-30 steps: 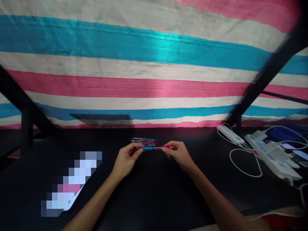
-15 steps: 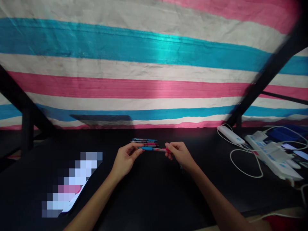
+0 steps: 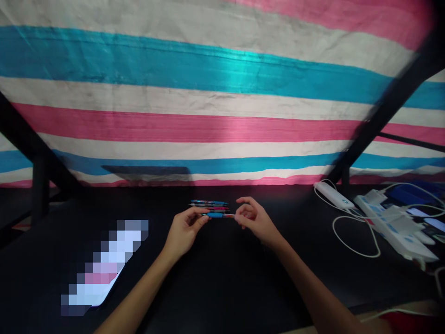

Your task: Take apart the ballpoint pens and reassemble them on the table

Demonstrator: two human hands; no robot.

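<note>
My left hand (image 3: 183, 229) pinches the left end of a pen with a blue grip (image 3: 218, 215), held level above the black table (image 3: 215, 278). My right hand (image 3: 253, 219) is at the pen's right end, thumb and forefinger closed on its red tip while the other fingers curl loosely above. Just behind the held pen, a small row of several pens (image 3: 208, 204) lies on the table.
A blurred-out flat item (image 3: 104, 266) lies on the table at the left. White power strips (image 3: 389, 218), chargers and cables (image 3: 351, 241) crowd the right side. A pink, blue and white striped tarp (image 3: 208, 93) hangs behind, crossed by black frame bars (image 3: 378, 116).
My right hand has slid left along the pen toward the blue grip, covering the red end that showed before, and its upper fingers have lifted. The left hand has stayed put.
</note>
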